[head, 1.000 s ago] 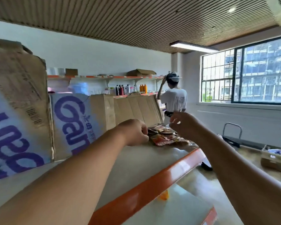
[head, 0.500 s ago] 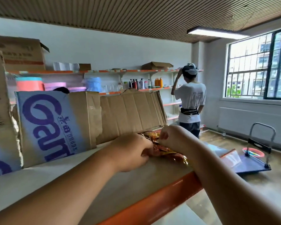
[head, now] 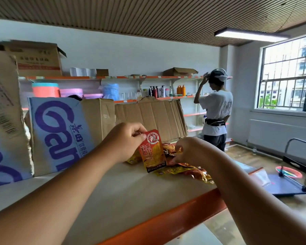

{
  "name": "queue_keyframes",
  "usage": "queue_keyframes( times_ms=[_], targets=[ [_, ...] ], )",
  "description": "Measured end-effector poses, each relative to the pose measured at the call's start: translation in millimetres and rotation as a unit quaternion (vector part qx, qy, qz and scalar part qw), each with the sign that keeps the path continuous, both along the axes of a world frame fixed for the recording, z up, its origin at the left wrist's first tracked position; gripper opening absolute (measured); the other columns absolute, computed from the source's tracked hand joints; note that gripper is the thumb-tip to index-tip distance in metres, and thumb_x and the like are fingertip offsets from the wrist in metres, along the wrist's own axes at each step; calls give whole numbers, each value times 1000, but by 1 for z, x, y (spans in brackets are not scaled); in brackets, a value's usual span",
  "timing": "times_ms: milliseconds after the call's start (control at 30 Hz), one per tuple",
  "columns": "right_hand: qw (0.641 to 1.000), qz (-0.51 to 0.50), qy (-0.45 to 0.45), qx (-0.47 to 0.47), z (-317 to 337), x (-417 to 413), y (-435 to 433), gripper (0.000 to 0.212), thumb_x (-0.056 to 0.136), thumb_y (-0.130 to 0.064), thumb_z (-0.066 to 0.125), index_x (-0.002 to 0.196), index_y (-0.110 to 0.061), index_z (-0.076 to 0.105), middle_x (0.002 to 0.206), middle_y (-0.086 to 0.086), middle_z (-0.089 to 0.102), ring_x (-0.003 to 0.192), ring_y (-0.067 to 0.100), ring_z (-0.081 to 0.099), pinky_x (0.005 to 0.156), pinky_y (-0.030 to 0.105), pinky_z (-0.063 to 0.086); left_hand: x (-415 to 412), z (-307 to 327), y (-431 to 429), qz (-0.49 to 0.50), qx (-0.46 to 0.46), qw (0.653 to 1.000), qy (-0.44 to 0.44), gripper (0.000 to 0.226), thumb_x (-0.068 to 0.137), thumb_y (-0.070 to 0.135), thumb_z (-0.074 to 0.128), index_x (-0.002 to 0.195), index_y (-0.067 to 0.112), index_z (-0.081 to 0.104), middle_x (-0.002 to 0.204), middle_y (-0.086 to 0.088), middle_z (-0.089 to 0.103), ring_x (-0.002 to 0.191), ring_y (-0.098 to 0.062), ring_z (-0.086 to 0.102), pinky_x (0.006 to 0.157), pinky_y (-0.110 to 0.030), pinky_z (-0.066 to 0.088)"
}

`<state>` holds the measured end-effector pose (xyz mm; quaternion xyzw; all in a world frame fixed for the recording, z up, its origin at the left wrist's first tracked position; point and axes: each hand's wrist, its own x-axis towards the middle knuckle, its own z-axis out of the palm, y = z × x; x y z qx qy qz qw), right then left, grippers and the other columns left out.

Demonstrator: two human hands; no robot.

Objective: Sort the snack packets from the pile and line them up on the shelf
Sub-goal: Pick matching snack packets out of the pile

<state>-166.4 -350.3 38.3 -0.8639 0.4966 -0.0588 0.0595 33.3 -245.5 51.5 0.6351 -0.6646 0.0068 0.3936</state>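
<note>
My left hand (head: 125, 140) pinches the top corner of a red and orange snack packet (head: 153, 152) and holds it upright, its lower edge at the shelf (head: 122, 193). Just right of it, a pile of red and yellow snack packets (head: 185, 169) lies flat on the shelf board. My right hand (head: 193, 150) hovers over the pile with curled fingers touching the packets; its fingertips are hidden, so I cannot see a grip.
Flattened cardboard boxes (head: 60, 131) stand along the back of the shelf. The shelf has an orange front edge (head: 166, 220). Another person (head: 215, 110) stands at the far wall shelves. A blue platform trolley (head: 288, 183) sits on the floor to the right.
My left hand has lifted one red packet out of the pile and stood it upright. My right hand stayed over the pile. My view shifted slightly to the left.
</note>
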Motion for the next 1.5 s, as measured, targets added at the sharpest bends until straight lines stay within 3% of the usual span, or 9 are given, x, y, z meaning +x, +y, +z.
queue_keyframes(
  times_ms=[67, 233, 467, 667, 800, 1033, 1167, 1267, 1500],
  targets=[
    [1000, 2, 17, 1, 3, -1, 1, 63, 91, -53, 67, 140, -16, 55, 144, 9, 53, 134, 31, 47, 117, 43, 30, 8, -1, -2, 25, 10, 999, 35, 18, 100, 21, 65, 85, 28, 70, 85, 7, 75, 78, -9, 68, 69, -25, 47],
    [999, 22, 3, -30, -8, -15, -4, 47, 77, -43, 83, 119, -32, 63, 143, 16, 49, 97, 24, 64, 64, 25, 43, 33, 0, -7, 65, 32, 982, 174, 21, 102, 15, 62, 85, 22, 73, 84, -4, 73, 78, -22, 66, 77, -32, 48],
    [994, 42, -2, -105, -10, -10, 15, 34, 85, -21, 67, 117, -34, 66, 120, 4, 63, 94, 24, 64, 72, 27, 49, 42, -15, -9, 122, 195, 973, 24, 12, 101, 13, 62, 98, 16, 74, 85, -6, 72, 66, -16, 64, 60, -24, 48],
    [970, 67, -204, -113, 3, -10, 33, 24, 88, -10, 63, 103, -25, 74, 94, -3, 70, 74, 11, 61, 55, 22, 44, 37, -14, -7, 109, 246, 962, -46, 18, 100, 11, 62, 107, 21, 75, 83, 4, 67, 67, -10, 59, 56, -24, 43],
    [957, 64, -276, -59, 7, -3, 34, 29, 88, -4, 58, 101, -24, 74, 83, -2, 68, 59, 11, 56, 47, 21, 44, 34, -13, -2, 108, 269, 955, -60, 28, 102, 9, 58, 116, 26, 75, 106, 3, 69, 84, -8, 59, 59, -20, 42],
    [997, 35, -53, -43, -10, 4, 32, 13, 93, -20, 58, 100, -22, 68, 91, 3, 65, 75, 19, 61, 58, 28, 47, 22, -15, 9, 128, 302, 935, -134, 25, 101, 22, 62, 123, 25, 74, 123, 3, 70, 104, -16, 65, 85, -28, 54],
    [998, 53, -21, -18, -7, 5, 39, 41, 75, -62, 74, 100, -32, 62, 95, -5, 67, 84, 17, 66, 79, 37, 57, 1, -10, 25, 158, 360, 898, -196, 67, 90, 69, 62, 135, 20, 63, 121, -2, 68, 84, -16, 65, 63, -26, 50],
    [996, 73, 18, -55, -8, 9, 42, 41, 76, -49, 77, 109, -32, 61, 101, -4, 65, 89, 17, 62, 74, 31, 52, -14, -6, 34, 152, 391, 879, -225, 84, 83, 78, 63, 144, 21, 54, 131, -2, 62, 88, -17, 61, 59, -23, 45],
    [988, 104, -114, -31, 6, 12, 50, 23, 96, -25, 58, 117, -26, 68, 94, -5, 62, 72, 10, 57, 57, 26, 44, -15, -2, 36, 163, 410, 875, -198, 62, 84, 58, 76, 134, 22, 62, 119, -6, 67, 81, -23, 72, 78, -34, 63]
  ],
)
